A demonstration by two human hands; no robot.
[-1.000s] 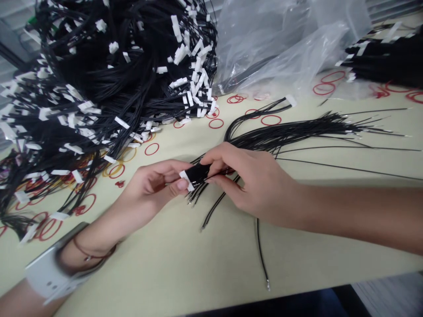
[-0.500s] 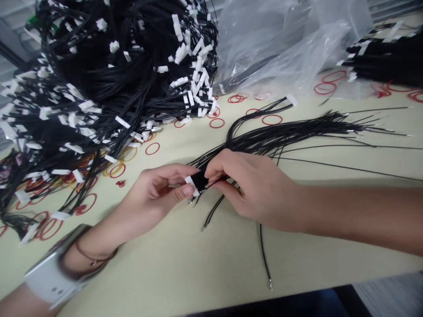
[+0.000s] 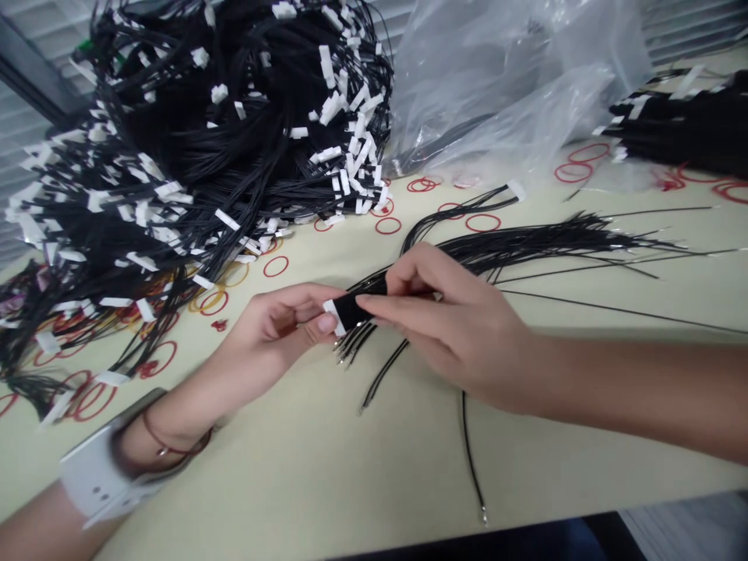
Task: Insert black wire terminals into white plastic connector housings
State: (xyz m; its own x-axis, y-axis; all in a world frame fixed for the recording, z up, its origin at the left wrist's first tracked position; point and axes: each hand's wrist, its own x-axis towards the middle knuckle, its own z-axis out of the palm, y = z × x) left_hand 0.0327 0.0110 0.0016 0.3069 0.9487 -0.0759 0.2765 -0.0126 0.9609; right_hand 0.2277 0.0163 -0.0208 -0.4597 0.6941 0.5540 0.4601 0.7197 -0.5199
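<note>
My left hand (image 3: 274, 335) pinches a white plastic connector (image 3: 335, 317) between thumb and fingers. Black wires (image 3: 356, 312) run from that connector, and my right hand (image 3: 456, 327) closes around them just behind it. Thumb and fingers of the right hand press the wires together, hiding part of the bundle. The loose wires (image 3: 526, 249) fan out to the right across the table, with bare metal-tipped ends. Several shorter ends hang below my hands, and one black wire (image 3: 471, 460) trails toward the front edge.
A large heap of black wires with white connectors (image 3: 204, 156) fills the left. A clear plastic bag (image 3: 508, 93) lies behind, with another black bundle (image 3: 683, 132) at the right. Red rubber bands (image 3: 389, 226) are scattered across the pale table (image 3: 327, 475). A white cuff (image 3: 97, 483) covers my left forearm.
My right hand has slid its fingers along the wires, flatter against the connector's black bundle. The view has shifted slightly, and the left hand still holds the connector.
</note>
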